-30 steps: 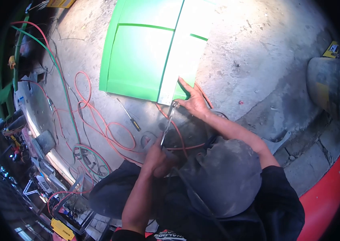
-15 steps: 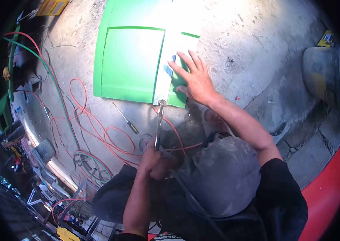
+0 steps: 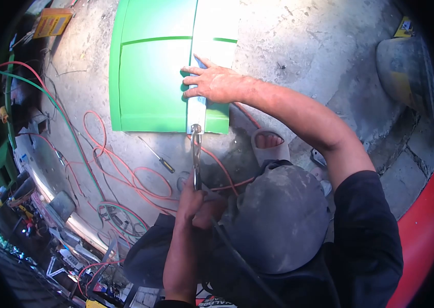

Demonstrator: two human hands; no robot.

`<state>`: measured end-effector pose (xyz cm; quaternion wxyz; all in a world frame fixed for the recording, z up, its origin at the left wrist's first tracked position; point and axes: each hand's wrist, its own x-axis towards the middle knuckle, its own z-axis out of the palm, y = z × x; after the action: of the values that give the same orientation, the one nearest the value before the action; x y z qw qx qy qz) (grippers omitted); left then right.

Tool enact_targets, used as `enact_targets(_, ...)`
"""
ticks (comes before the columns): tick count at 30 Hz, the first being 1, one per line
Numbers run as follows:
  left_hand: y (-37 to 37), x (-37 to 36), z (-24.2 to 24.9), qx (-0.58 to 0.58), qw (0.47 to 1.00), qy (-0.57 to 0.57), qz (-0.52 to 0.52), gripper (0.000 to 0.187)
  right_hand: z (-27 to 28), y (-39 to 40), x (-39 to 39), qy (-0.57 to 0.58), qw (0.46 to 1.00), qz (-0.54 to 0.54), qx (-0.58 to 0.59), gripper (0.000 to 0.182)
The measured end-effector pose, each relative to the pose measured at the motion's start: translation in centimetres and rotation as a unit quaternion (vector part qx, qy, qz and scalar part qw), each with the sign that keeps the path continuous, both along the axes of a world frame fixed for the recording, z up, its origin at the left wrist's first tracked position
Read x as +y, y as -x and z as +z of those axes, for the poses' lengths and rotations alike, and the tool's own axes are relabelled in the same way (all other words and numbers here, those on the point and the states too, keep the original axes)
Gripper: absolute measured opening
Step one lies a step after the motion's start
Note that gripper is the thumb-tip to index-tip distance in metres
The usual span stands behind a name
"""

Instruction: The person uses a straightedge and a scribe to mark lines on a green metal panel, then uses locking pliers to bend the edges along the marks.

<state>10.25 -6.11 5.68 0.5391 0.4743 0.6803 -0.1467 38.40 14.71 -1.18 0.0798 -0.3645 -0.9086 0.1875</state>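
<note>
Panel (image 3: 150,92): one, green, at 11 o'clock from the centre of my remote view; a dark line crosses it, and its 12 o'clock end leaves my frame.
Strip (image 3: 197,110): one, pale, lying lengthwise on the panel, near the 3 o'clock edge; its lower end is at the panel's 6 o'clock edge.
Metal tool (image 3: 197,161): one, long and shiny, pointing to 12; its head meets the strip's lower end, and I cannot tell how firmly it bites.
Left hand (image 3: 188,203): at 7 o'clock, closed around the tool's near end.
Right hand (image 3: 214,84): at 12 o'clock, well apart from the left, palm down, fingers spread across the strip and pointing to 9.
Screwdriver (image 3: 166,165): one, dark and yellow handle, on the concrete floor (image 3: 299,46) at 9 o'clock, its tip toward the panel.
Hoses: red hose (image 3: 16,62) and green hose (image 3: 57,113), both entering from 10; I count red loops beside the screwdriver.
Sandal (image 3: 269,152): one, light, toes showing, at 3 o'clock.
Box (image 3: 51,22): one, yellow, at 10 o'clock.
Red surface (image 3: 422,226): at 4 o'clock.
</note>
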Motion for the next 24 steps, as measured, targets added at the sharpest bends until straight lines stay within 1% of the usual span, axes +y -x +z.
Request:
enact_targets(5, 0.3, 0.1, -0.5, 0.005, 1.0, 0.001, -0.009, 0.079, -0.3, -0.2, 0.1, -0.001, 1.0, 0.012, 0.016, 0.045)
enact_targets(7, -0.9, 1.0, 0.8, -0.007, 0.995, 0.078, 0.06, 0.088, -0.4, -0.1, 0.1, -0.003, 1.0, 0.011, 0.013, 0.048)
enact_targets(8, -0.5, 0.7, 0.4, -0.007, 0.995, 0.077, 0.059, 0.088, -0.5, -0.1, 0.1, -0.006, 1.0, 0.012, 0.011, 0.05)
enact_targets(10, -0.1, 0.5, -0.1, -0.009, 1.0, 0.018, -0.008, 0.077, -0.5, -0.1, 0.1, -0.004, 1.0, 0.01, 0.014, 0.05)
enact_targets(11, 0.2, 0.3, -0.1, -0.008, 1.0, 0.017, -0.007, 0.077, -0.5, -0.1, 0.1, 0.0, 1.0, 0.01, 0.017, 0.049)
enact_targets(13, -1.9, 1.7, 1.9, -0.012, 0.993, 0.1, 0.066, 0.087, -0.5, 0.0, 0.1, -0.002, 1.0, 0.009, 0.018, 0.048)
enact_targets(14, -1.9, 1.6, 1.8, -0.012, 0.993, 0.1, 0.067, 0.087, -0.6, 0.0, 0.0, -0.004, 1.0, 0.006, 0.017, 0.048)
enact_targets(16, -1.5, 1.1, 1.4, -0.008, 0.995, 0.075, 0.063, 0.081, -0.7, -0.1, 0.0, -0.008, 1.0, 0.004, 0.02, 0.047)
enact_targets(17, -1.3, 0.7, 1.0, -0.008, 0.995, 0.075, 0.064, 0.081, -0.7, 0.0, 0.0, -0.011, 1.0, 0.002, 0.022, 0.047)
enact_targets(19, -1.0, -0.1, 0.0, 0.002, 0.997, 0.027, 0.073, 0.07, -0.6, 0.0, 0.1, -0.007, 1.0, 0.004, 0.018, 0.046)
enact_targets(20, -0.9, -0.4, -0.4, 0.002, 0.997, 0.027, 0.073, 0.07, -0.5, 0.0, 0.0, -0.003, 1.0, 0.004, 0.014, 0.045)
enact_targets(22, -0.7, -0.7, -0.8, 0.049, 0.999, 0.003, 0.013, 0.058, -0.1, -0.1, 0.1, -0.001, 1.0, 0.009, 0.009, 0.045)
enact_targets(23, -0.7, -0.7, -1.0, 0.048, 0.999, 0.002, 0.012, 0.058, 0.0, -0.1, 0.1, 0.001, 1.0, 0.013, 0.004, 0.044)
enact_targets(24, -0.8, -0.8, -1.1, 0.061, 0.998, 0.004, 0.011, 0.054, -0.1, -0.1, 0.2, 0.0, 1.0, 0.011, 0.003, 0.044)
